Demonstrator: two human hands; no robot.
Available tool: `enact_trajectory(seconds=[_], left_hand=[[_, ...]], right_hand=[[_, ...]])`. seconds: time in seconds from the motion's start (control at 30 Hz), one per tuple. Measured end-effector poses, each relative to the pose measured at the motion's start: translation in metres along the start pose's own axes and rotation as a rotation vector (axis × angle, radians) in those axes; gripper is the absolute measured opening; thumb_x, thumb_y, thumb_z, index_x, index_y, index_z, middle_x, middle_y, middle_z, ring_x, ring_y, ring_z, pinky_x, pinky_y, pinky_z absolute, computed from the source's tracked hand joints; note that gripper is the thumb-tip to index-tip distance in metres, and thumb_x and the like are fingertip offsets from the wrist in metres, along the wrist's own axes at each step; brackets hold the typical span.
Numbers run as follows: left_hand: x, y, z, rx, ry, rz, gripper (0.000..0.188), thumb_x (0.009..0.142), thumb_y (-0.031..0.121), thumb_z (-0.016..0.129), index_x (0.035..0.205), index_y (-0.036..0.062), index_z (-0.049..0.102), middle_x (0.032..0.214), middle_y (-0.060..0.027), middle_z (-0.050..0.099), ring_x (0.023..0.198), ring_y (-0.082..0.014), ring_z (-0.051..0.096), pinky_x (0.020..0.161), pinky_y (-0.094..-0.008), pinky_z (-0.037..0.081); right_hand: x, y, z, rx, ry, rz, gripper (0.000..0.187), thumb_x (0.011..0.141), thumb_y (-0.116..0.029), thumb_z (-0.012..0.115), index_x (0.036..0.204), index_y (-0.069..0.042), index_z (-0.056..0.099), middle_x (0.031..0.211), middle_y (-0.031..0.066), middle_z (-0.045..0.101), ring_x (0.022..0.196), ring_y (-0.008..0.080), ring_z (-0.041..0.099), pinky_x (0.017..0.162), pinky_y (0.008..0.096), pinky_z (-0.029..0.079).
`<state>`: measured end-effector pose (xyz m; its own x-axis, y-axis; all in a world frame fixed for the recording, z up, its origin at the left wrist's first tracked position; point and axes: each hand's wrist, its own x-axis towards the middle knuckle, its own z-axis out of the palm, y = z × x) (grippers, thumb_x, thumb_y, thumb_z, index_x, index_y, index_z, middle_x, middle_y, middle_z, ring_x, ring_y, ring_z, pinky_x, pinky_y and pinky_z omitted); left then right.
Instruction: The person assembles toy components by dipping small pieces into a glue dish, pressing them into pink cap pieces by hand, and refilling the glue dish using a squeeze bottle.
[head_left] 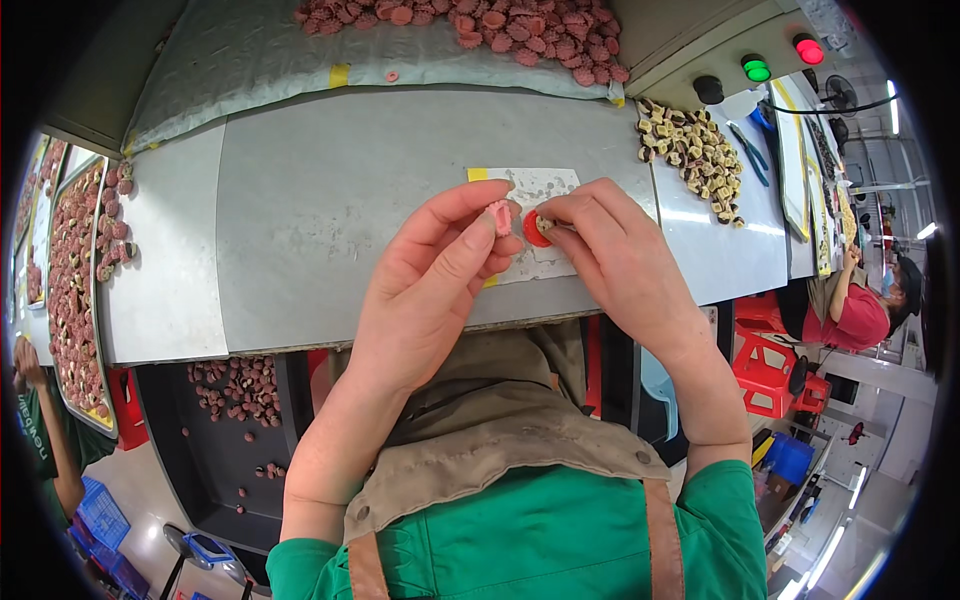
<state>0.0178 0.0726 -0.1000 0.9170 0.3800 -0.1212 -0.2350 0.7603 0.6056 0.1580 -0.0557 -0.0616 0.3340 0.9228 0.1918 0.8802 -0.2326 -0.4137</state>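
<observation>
Between the thumb and fingers of my left hand (425,275) is a small pink ridged shell-like piece (502,217), its hollow side showing. My right hand (625,255) pinches a small cream-and-dark piece (545,223) at a round red cap-like thing (532,229). Whether the red thing is held or rests on the surface, I cannot tell. Both hands are close together above a stained white sheet (545,183) taped to the grey worktop (330,220). The right fingers partly hide the cream-and-dark piece.
Pink pieces (520,30) are heaped on a pale padded belt (250,85) at the back. Cream-and-dark pieces (690,150) and pliers (750,155) lie right, below a button panel (755,68). A loaded tray (75,290) stands left; a black bin (200,480) sits below. Co-workers are at both sides.
</observation>
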Motion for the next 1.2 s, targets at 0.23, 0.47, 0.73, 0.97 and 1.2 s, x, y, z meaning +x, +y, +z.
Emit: enact_trajectory(seconds=[0.23, 0.47, 0.73, 0.97, 1.2], left_hand=[[0.001, 0.000, 0.000, 0.024, -0.001, -0.006, 0.033, 0.095, 0.014, 0.052, 0.127, 0.0032, 0.048, 0.115, -0.0059, 0.058, 0.095, -0.0087, 0.056, 0.086, -0.0222, 0.046], [0.000, 0.001, 0.000, 0.048, 0.006, -0.034, 0.033, 0.096, 0.016, 0.051, 0.126, 0.0021, 0.048, 0.113, -0.0061, 0.059, 0.094, -0.0078, 0.055, 0.084, -0.0223, 0.045], [0.000, 0.003, 0.003, 0.054, -0.023, -0.061, 0.032, 0.096, 0.018, 0.051, 0.123, 0.0008, 0.051, 0.110, -0.0055, 0.060, 0.092, -0.0084, 0.054, 0.084, -0.0229, 0.045], [0.001, -0.001, 0.000, 0.042, -0.077, -0.032, 0.028, 0.097, 0.015, 0.049, 0.121, 0.0012, 0.053, 0.108, -0.0038, 0.059, 0.096, -0.0095, 0.055, 0.085, -0.0244, 0.044], [-0.003, -0.012, 0.010, 0.591, -0.021, 0.386, 0.026, 0.095, 0.008, 0.050, 0.121, 0.0020, 0.054, 0.111, -0.0061, 0.057, 0.102, -0.0117, 0.055, 0.089, -0.0269, 0.046]], right_hand=[[-0.003, 0.002, -0.001, 0.071, -0.014, 0.031, 0.015, 0.084, -0.002, 0.059, 0.099, -0.001, 0.058, 0.091, 0.0114, 0.056, 0.081, 0.0266, 0.058, 0.069, 0.0328, 0.048], [-0.007, 0.004, 0.002, 0.200, 0.014, 0.109, 0.017, 0.085, 0.001, 0.057, 0.102, 0.000, 0.058, 0.092, 0.0098, 0.056, 0.080, 0.0191, 0.059, 0.069, 0.0281, 0.048], [-0.007, -0.007, -0.005, 0.621, 0.139, 0.207, 0.014, 0.087, -0.001, 0.057, 0.101, -0.002, 0.059, 0.091, 0.0091, 0.057, 0.077, 0.0181, 0.058, 0.068, 0.0277, 0.048], [0.002, -0.026, 0.000, 0.522, 0.128, -0.015, 0.020, 0.087, 0.003, 0.055, 0.107, -0.001, 0.054, 0.100, 0.0077, 0.053, 0.086, 0.0129, 0.053, 0.076, 0.0243, 0.043], [-0.017, -0.022, 0.017, 0.671, 0.205, 0.049, 0.031, 0.082, 0.000, 0.063, 0.110, -0.004, 0.051, 0.105, 0.0090, 0.051, 0.091, 0.0160, 0.053, 0.078, 0.0257, 0.044]])
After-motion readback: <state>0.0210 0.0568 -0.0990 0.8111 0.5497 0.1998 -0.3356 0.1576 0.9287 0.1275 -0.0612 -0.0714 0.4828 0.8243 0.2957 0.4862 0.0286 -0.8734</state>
